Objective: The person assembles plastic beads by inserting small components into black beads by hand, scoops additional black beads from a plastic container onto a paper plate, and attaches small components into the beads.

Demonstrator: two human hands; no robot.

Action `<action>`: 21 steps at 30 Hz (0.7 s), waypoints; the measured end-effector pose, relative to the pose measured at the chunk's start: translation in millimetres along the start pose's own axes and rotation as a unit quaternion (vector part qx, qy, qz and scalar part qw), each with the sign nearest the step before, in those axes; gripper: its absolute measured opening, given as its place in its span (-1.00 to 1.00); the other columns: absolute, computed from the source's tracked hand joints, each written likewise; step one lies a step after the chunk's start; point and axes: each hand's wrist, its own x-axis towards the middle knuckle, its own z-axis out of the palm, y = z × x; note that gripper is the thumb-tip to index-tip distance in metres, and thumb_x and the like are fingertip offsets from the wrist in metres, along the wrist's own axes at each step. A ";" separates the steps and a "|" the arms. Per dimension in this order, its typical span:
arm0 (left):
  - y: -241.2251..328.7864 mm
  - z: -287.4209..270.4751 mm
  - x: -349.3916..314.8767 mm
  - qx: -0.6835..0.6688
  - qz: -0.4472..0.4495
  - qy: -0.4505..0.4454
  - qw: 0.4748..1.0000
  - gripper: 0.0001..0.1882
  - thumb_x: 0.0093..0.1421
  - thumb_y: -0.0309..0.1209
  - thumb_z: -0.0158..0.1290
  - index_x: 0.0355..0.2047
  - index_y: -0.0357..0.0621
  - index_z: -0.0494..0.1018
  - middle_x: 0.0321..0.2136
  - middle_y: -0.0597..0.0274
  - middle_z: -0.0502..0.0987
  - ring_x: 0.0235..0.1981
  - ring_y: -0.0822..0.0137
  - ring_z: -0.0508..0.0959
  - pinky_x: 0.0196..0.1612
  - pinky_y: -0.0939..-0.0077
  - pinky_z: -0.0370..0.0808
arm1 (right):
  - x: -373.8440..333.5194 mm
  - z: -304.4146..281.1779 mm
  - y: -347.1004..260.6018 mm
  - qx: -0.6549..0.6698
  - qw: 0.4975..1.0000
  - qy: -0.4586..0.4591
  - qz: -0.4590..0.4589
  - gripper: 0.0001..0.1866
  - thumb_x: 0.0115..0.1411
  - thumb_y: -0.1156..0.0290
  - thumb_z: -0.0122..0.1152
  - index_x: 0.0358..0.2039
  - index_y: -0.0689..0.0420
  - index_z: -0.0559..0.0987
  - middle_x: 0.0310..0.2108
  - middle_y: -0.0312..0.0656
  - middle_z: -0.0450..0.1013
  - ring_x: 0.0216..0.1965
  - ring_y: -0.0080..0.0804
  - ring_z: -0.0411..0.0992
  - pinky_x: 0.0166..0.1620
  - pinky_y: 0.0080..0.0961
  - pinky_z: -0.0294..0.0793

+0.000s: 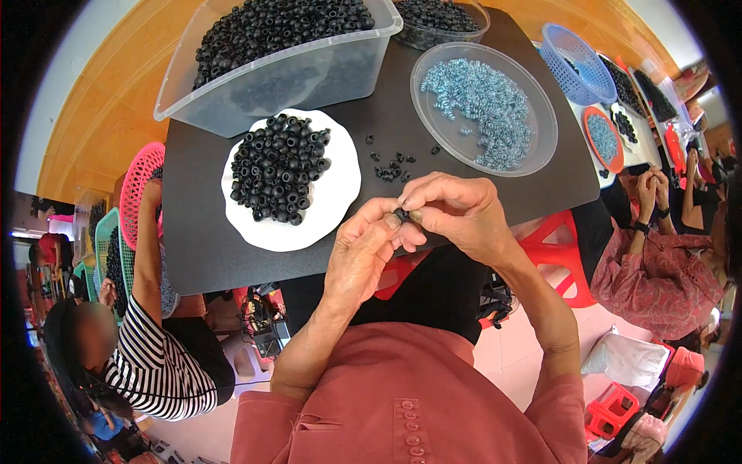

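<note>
My left hand [359,251] and my right hand [464,215] meet over the table's near edge. Between their thumbs and fingertips they pinch a small black hollow cap [401,214]; whether a second piece is in it is hidden by the fingers. To the left, a white scalloped plate [340,166] bears a heap of similar black caps [278,166]. Beyond my right hand, a round translucent dish [545,127] contains many small clear-blue pieces [495,108]. A few loose black pieces [393,167] lie on the dark table [232,259] just past my fingers.
A large translucent bin [286,97] full of black caps stands at the far left, with a clear round tub [456,35] beside it. Co-workers sit left, in a striped shirt [158,363], and right, in a patterned red top [657,271]. Red stools [560,255] stand under the table.
</note>
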 end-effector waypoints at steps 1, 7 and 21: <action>0.2 0.1 0.0 0.000 0.001 0.000 1.000 -0.75 0.31 -0.45 -0.24 -0.12 -0.36 0.34 -0.39 0.12 0.50 -0.38 0.44 0.48 -0.22 0.57 0.40 | 0.1 0.3 -0.5 -0.010 1.000 0.002 -0.011 -0.81 0.03 0.75 0.05 -0.34 0.30 0.55 -0.32 -0.19 0.48 -0.45 -0.61 0.42 -0.38 -0.67 0.45; 2.1 0.2 0.7 -0.005 -0.010 -0.008 1.000 -0.74 0.32 -0.44 -0.25 -0.12 -0.35 0.34 -0.39 0.12 0.50 -0.37 0.43 0.48 -0.22 0.57 0.41 | -0.8 -2.6 2.4 -0.104 0.993 0.011 -0.062 -0.81 -0.01 0.72 0.11 -0.36 0.26 0.58 -0.30 -0.16 0.50 -0.41 -0.62 0.42 -0.37 -0.69 0.43; -0.5 1.6 0.8 0.005 0.001 0.001 1.000 -0.74 0.34 -0.39 -0.24 -0.13 -0.34 0.33 -0.41 0.15 0.49 -0.37 0.46 0.48 -0.23 0.59 0.41 | -0.8 1.8 -2.4 -0.250 0.957 0.003 -0.146 -0.85 0.01 0.73 0.12 -0.37 0.29 0.56 -0.33 -0.07 0.48 -0.43 -0.54 0.43 -0.37 -0.62 0.47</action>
